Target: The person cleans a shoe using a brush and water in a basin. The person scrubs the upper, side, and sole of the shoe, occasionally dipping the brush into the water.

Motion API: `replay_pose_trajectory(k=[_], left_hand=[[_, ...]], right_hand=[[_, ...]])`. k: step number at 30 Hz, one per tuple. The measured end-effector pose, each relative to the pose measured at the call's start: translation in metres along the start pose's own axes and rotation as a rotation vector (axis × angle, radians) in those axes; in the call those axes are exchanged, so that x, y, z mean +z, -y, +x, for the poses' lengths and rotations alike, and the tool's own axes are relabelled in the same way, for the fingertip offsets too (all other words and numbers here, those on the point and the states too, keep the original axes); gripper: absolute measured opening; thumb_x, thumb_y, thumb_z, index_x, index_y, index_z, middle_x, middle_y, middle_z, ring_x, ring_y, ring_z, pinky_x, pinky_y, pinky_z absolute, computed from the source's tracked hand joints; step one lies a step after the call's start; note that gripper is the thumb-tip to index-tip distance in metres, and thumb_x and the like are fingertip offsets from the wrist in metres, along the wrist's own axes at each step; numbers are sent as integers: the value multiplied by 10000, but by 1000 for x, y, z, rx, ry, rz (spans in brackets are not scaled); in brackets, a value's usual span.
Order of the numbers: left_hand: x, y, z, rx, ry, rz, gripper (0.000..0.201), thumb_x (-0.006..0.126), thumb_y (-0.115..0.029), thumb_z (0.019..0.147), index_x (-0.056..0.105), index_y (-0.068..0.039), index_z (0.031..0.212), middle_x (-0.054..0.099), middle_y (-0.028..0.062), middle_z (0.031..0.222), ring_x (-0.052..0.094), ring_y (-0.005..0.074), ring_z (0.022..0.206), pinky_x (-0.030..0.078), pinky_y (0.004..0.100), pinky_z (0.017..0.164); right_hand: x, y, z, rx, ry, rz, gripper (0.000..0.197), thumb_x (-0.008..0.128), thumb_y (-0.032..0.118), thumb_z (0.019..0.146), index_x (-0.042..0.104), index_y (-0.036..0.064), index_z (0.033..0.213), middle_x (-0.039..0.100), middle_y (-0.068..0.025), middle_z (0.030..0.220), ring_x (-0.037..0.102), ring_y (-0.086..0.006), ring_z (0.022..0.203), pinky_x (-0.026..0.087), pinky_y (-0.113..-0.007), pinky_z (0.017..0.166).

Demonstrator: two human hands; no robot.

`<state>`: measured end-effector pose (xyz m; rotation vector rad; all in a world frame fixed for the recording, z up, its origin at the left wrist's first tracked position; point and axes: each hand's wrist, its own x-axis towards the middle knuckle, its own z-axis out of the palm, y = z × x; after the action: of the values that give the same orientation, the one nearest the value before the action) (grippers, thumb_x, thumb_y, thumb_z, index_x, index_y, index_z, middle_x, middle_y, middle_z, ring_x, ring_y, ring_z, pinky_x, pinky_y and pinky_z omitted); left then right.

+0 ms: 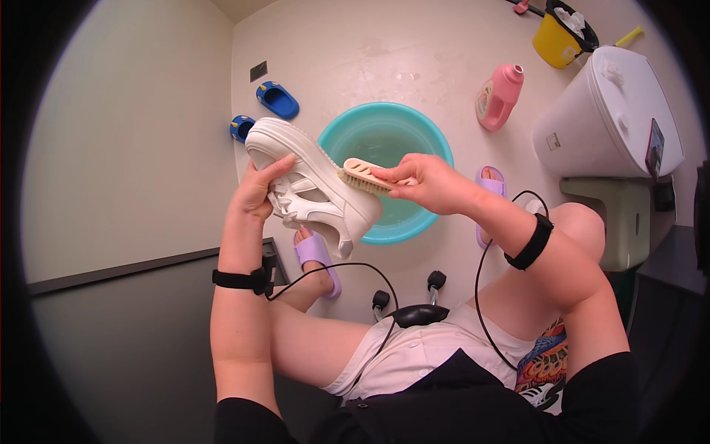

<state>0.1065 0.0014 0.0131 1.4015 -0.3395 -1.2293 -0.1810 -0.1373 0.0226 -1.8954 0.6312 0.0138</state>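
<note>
On the pale floor [436, 59], a turquoise basin [438, 133] with liquid [405, 211] in it sits at 12 o'clock from the person. The left hand [259, 189] grips a white, thick-soled shoe [325, 174], which is held up tilted at the basin's 9 o'clock side, overlapping its rim in view. The right hand [421, 181] has its fingers closed on the handle of a pale brush [362, 170], bristles against the sole. From the basin, 2 blue clogs [293, 108] lie at 10 o'clock and a pink bottle [500, 98] at 2 o'clock.

place: home washroom, apparently | signs: teal water basin [434, 139], pink bottle [501, 98], blue clogs [283, 102]
</note>
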Motion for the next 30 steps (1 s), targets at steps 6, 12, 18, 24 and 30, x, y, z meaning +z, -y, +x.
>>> replay_pose_trajectory(k=[6,12,18,24,30], left_hand=[[17,-4,-4,-9,14,-34,563,779,-7,792,504,-15,1283,641,135,1171,658,254,1053,576,400,888],[9,2,0,-20,-17,-66,591,799,-16,776,492,-5,1281,638,139,1170,657,265,1052,577,409,880],[3,-4,-1,13,-70,-37,598,812,-16,765,494,-11,1272,632,143,1175,658,269,1048,578,407,880],[11,-3,-1,-80,54,-75,553,776,-25,806,505,-16,1289,630,135,1196,653,263,1059,570,406,898],[23,6,-1,-78,107,-56,568,773,-24,803,501,-20,1301,630,130,1197,644,250,1078,570,395,896]], right_hand=[[5,10,9,-46,-176,191,441,692,110,884,649,259,1298,602,-74,1005,612,-213,886,498,-328,823],[19,2,5,-164,-165,14,461,671,74,890,642,260,1311,546,-48,935,561,-177,858,477,-302,821],[4,4,-4,-5,8,-58,450,669,76,890,650,259,1301,551,-56,936,567,-187,860,479,-312,816],[24,-1,4,-145,-197,104,419,664,133,895,657,283,1286,558,-86,932,576,-234,859,484,-356,798],[33,6,14,-188,-330,119,411,657,142,901,652,264,1294,562,-84,941,581,-229,870,489,-348,807]])
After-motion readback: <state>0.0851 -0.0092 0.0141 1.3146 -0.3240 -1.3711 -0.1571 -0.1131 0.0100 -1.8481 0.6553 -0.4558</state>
